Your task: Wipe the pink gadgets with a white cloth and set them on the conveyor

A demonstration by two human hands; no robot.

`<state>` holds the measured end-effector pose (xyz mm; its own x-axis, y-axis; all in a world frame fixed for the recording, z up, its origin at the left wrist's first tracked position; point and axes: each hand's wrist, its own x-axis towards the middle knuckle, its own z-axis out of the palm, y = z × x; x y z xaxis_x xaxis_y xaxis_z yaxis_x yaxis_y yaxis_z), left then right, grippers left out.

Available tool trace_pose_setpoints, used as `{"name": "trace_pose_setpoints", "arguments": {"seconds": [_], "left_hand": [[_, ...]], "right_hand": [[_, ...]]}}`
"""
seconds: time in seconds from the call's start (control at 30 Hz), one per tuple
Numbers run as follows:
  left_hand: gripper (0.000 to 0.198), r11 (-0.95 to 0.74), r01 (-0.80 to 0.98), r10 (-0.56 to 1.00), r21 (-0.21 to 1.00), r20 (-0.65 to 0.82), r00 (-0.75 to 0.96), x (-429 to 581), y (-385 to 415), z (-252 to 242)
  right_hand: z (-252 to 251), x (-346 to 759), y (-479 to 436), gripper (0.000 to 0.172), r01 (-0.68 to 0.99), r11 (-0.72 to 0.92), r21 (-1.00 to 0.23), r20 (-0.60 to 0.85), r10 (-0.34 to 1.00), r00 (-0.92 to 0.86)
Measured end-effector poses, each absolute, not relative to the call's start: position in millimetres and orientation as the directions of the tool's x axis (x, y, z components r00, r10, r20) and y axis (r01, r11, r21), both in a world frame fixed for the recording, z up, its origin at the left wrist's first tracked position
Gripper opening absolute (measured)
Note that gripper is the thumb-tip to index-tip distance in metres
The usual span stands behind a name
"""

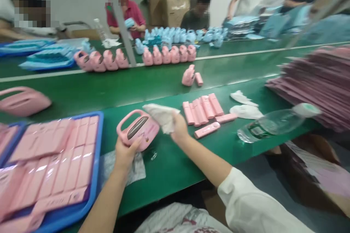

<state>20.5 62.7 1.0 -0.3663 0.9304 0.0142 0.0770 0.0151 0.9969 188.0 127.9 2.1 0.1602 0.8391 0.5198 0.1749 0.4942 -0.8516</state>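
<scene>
My left hand [126, 151] grips the near edge of a pink handled plastic device [137, 129], held just above the green table [175, 164]. My right hand [178, 127] is closed on a crumpled white cloth [162, 115] that touches the device's right side. A thin clear plastic wrapper [136, 167] lies on the table under my left hand. Several small pink bars [202, 110] lie in a row just right of my right hand.
A blue tray [95, 174] of pink parts sits at the left. A clear water bottle [270, 125] lies on its side at the right, beside white cloths [243, 105] and a stack of pink sheets [319, 80]. Pink and blue devices line the conveyor [109, 91]; other people work beyond it.
</scene>
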Motion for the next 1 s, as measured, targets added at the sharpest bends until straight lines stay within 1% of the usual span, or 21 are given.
{"name": "trace_pose_setpoints", "arguments": {"seconds": [0.07,0.13,0.17,0.2,0.27,0.33,0.43,0.53,0.63,0.7,0.87,0.93,1.0], "left_hand": [[0.077,-0.013,0.013,0.921,1.0,0.017,-0.389,18,63,-5],[0.085,-0.115,-0.062,0.937,0.991,0.087,-0.339,16,63,-11],[0.087,-0.151,-0.076,0.942,0.986,0.12,-0.313,15,63,-14],[0.087,-0.184,-0.084,0.945,0.979,0.152,-0.288,15,62,-15],[0.086,-0.223,-0.085,0.949,0.971,0.196,-0.249,16,61,-16],[0.085,-0.247,-0.09,0.95,0.965,0.223,-0.22,18,58,-15],[0.086,-0.273,-0.046,0.942,0.961,0.258,-0.213,21,55,-12],[0.088,-0.298,0.099,0.917,0.95,0.313,-0.246,22,50,-8],[0.09,-0.342,0.231,0.881,0.911,0.396,-0.26,22,46,-5],[0.087,-0.372,0.308,0.855,0.876,0.452,-0.255,22,44,-6],[0.067,-0.473,0.459,0.777,0.752,0.602,-0.185,20,42,-10],[0.07,-0.533,0.503,0.737,0.68,0.665,-0.118,18,44,-10],[0.08,-0.587,0.536,0.694,0.607,0.718,-0.052,15,46,-8]], "right_hand": [[2,196,136,0.056,-0.002,0.417,-0.909,0.41,0.896,0.17],[1,200,140,0.054,-0.157,0.337,-0.928,0.311,0.936,0.167],[1,200,140,0.049,-0.308,0.28,-0.909,0.227,0.954,0.196],[1,199,137,0.043,-0.397,0.24,-0.886,0.173,0.965,0.197],[5,197,128,0.033,-0.492,0.213,-0.844,0.125,0.971,0.206],[10,193,119,0.027,-0.488,0.249,-0.837,0.154,0.962,0.227],[15,190,111,0.031,-0.48,0.287,-0.829,0.184,0.951,0.25],[17,191,111,0.035,-0.523,0.248,-0.815,0.133,0.96,0.247],[17,195,113,0.033,-0.542,0.223,-0.81,0.104,0.965,0.241],[15,195,113,0.031,-0.539,0.223,-0.812,0.105,0.965,0.242],[15,191,110,0.033,-0.523,0.186,-0.832,0.079,0.972,0.221],[15,188,107,0.036,-0.488,0.166,-0.857,0.077,0.977,0.198],[14,186,104,0.039,-0.445,0.172,-0.879,0.093,0.977,0.194]]}}
